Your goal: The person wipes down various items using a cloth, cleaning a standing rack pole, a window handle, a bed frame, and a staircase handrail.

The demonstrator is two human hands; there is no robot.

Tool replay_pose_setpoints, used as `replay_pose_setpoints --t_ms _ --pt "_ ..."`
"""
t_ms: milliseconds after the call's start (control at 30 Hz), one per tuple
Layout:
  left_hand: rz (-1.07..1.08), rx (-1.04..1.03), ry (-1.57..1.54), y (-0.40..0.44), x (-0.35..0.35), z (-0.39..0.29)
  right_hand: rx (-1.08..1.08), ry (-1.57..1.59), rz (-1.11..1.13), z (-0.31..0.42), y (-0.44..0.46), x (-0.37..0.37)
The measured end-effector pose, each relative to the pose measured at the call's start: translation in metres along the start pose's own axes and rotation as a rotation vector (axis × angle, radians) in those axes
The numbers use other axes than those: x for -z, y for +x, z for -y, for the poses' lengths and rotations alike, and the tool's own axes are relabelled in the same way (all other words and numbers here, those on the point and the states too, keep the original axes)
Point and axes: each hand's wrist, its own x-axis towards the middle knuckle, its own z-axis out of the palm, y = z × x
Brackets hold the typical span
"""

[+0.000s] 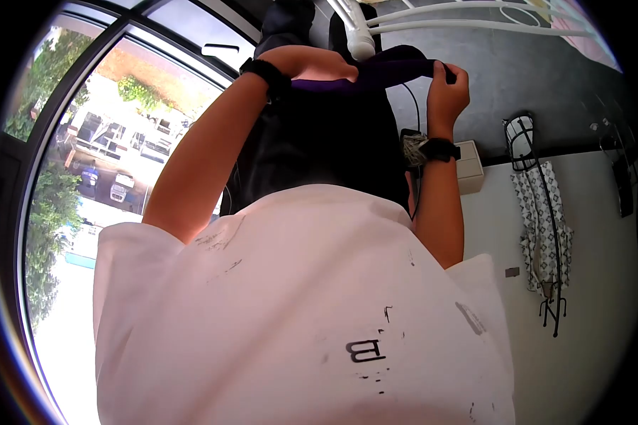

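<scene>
A dark purple piece of cloth (397, 69) stretches between my two hands above my dark-trousered lap, its middle folded into a soft arch. My left hand (319, 65) is closed on its left part, the thumb side towards the middle. At the opposite end, my right hand (449, 88) pinches the cloth between thumb and fingers. What kind of cloth item it is does not show clearly. Black bands circle both wrists.
A white metal bed frame (362, 44) stands just beyond the cloth. To the left is a large dark-framed window (106, 42). On the right are a pale box (469, 168) and a black coat rack (554, 241) with patterned fabric (539, 212).
</scene>
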Motion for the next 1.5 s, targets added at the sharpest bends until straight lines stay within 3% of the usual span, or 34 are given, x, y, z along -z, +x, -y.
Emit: replay_pose_setpoints --t_ms 167,233,300,367,433,500,567,600,667,700,767,867,933,967,1033,1167,1333,1433,1500 --pt "-0.033 0.159 -0.101 0.027 -0.02 -0.005 -0.093 0.008 -0.148 -0.012 0.001 0.004" --pt "0.016 0.084 -0.015 0.031 -0.017 -0.009 -0.089 0.079 -0.206 -0.016 0.008 -0.005" --pt "-0.085 0.029 0.292 0.032 -0.016 -0.006 -0.055 0.054 -0.177 -0.022 0.02 -0.02" --pt "-0.205 0.037 0.404 0.029 -0.015 0.01 -0.203 0.386 0.005 -0.029 0.032 -0.034" --pt "-0.389 -0.195 0.443 0.036 -0.015 0.039 -0.254 0.497 0.036 -0.02 0.033 -0.041" --pt "-0.404 -0.224 0.417 0.04 -0.014 0.053 -0.149 0.622 0.081 -0.019 0.037 -0.051" --pt "-0.682 -0.546 0.585 0.045 -0.016 0.062 -0.142 0.627 0.13 -0.022 0.036 -0.052" --pt "-0.571 -0.652 0.446 0.024 -0.001 0.043 -0.117 0.582 0.103 -0.016 0.028 -0.05" --pt "-0.63 -0.685 0.474 0.027 -0.001 0.042 -0.118 0.471 0.047 -0.013 0.021 -0.053" --pt "-0.685 -0.716 0.5 0.029 0.0 0.044 -0.12 0.385 0.087 -0.016 0.017 -0.057" --pt "-0.705 -0.731 0.505 0.046 -0.002 0.054 0.072 0.208 0.237 -0.038 0.009 -0.077" --pt "-0.678 -0.613 0.492 0.059 0.0 0.053 0.025 0.351 0.446 -0.01 -0.017 -0.077" --pt "-0.592 -0.578 0.969 0.061 0.001 0.049 0.06 0.293 0.431 0.002 -0.031 -0.077" --pt "-0.601 -0.571 0.961 0.062 -0.005 0.047 0.09 0.249 0.395 0.012 -0.04 -0.076" --pt "-0.753 -0.296 0.353 0.069 -0.024 0.05 0.149 0.083 0.295 0.025 -0.059 -0.083" --pt "-0.676 -0.387 0.175 0.07 -0.044 0.071 0.234 -0.128 0.188 0.036 -0.066 -0.089" --pt "-0.616 -0.332 0.053 0.066 -0.041 0.062 0.401 -0.422 0.323 0.047 -0.042 -0.078" --pt "-0.568 -0.277 0.12 0.068 -0.033 0.062 0.409 -0.463 0.438 0.052 -0.03 -0.08" --pt "-0.693 -0.348 0.055 0.071 -0.03 0.064 0.252 -0.373 0.369 0.054 -0.031 -0.085"
